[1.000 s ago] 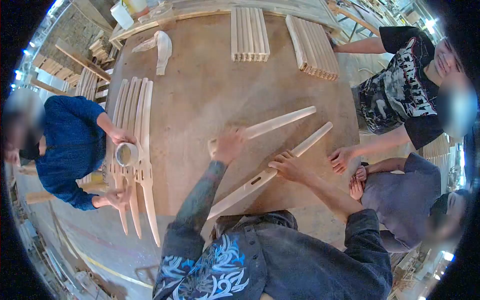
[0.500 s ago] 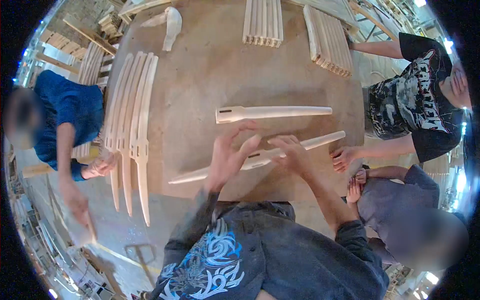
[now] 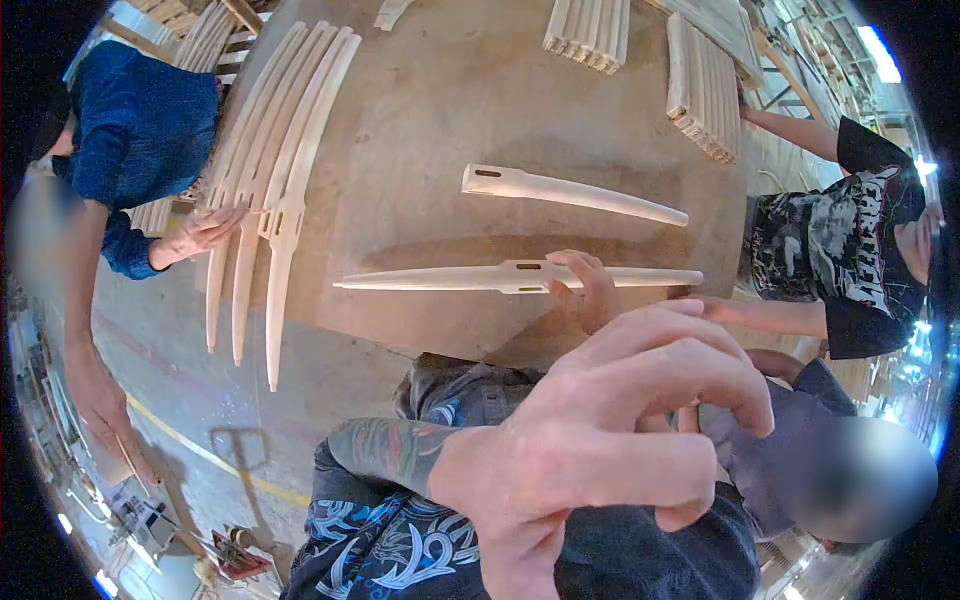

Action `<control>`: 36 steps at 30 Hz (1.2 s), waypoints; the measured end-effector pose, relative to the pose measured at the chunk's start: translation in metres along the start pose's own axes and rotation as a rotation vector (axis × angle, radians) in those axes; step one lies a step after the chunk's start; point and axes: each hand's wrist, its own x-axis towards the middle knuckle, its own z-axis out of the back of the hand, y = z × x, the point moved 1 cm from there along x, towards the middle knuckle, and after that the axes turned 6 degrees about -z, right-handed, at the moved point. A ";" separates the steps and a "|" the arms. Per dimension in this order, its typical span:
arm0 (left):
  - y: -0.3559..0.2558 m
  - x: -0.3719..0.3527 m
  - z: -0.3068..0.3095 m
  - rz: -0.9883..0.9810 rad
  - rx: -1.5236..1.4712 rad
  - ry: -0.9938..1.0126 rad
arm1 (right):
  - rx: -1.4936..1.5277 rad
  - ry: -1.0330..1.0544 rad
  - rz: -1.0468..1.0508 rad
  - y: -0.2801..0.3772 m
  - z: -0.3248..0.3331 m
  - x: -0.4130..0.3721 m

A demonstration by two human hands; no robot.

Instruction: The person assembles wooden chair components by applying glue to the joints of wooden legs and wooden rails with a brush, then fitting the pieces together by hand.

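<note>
My left hand (image 3: 610, 420) is raised close to the camera, fingers curled and apart, holding nothing; its tattooed forearm (image 3: 390, 450) crosses my dark jacket. My right hand (image 3: 585, 288) grips a long tapered wooden piece (image 3: 430, 280) with a slot near its middle, which lies flat across the near part of the brown table (image 3: 420, 120). A second, shorter tapered piece (image 3: 570, 190) lies loose just beyond it, untouched.
Several curved wooden pieces (image 3: 290, 130) lie side by side at the table's left, under the hand (image 3: 200, 232) of a person in blue. Slat stacks (image 3: 590, 25) (image 3: 705, 90) sit at the back. Two more people (image 3: 840, 250) (image 3: 790, 420) stand at the right.
My left hand let go of the wooden pieces and rose toward the camera. The long piece now lies level across the table under my right hand. The view has tilted downward.
</note>
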 end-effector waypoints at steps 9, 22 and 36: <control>-0.002 0.024 -0.003 0.072 -0.052 0.166 | -0.140 0.095 -0.095 -0.018 0.016 0.000; 0.021 0.008 -0.027 0.038 -0.234 -0.182 | -0.142 0.124 -0.165 -0.027 0.012 0.004; 0.088 -0.010 0.024 0.585 0.081 -0.050 | -0.144 0.040 -0.181 -0.075 0.043 0.066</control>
